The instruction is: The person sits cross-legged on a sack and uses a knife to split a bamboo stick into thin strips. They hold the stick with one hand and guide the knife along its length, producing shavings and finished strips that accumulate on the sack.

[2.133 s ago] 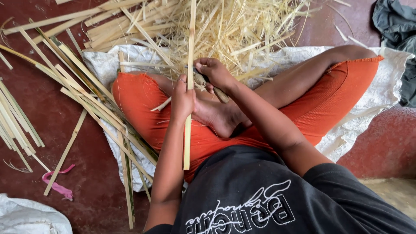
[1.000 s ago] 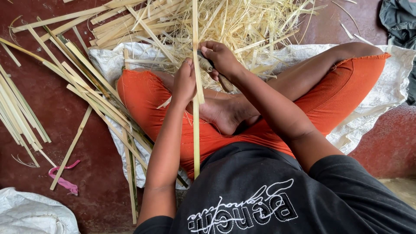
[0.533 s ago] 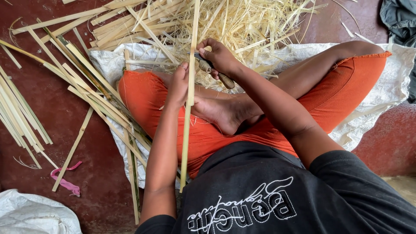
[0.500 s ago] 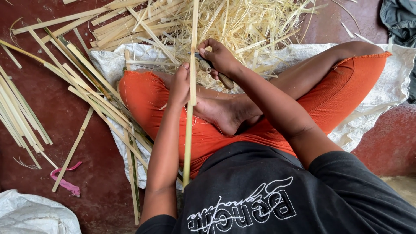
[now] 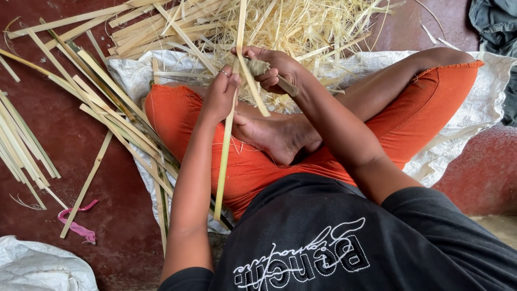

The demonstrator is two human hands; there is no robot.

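Red floor strewn with 2 heaps of cane: seated person's left hand [image 5: 219,97] grips the long bamboo strip [image 5: 227,141], now lowered across the lap, right hand [image 5: 272,67] closed on a wrapped knife [image 5: 269,73], splitting underway.

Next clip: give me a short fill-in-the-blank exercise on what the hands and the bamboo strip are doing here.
1. The left hand grips a long bamboo ____.
2. The right hand holds a tool with a wooden ____ against the bamboo strip.
3. The person sits cross-legged in ____ trousers.
4. A pile of pale shavings lies on the ____ floor beyond the legs.

Missing words: strip; handle; orange; red
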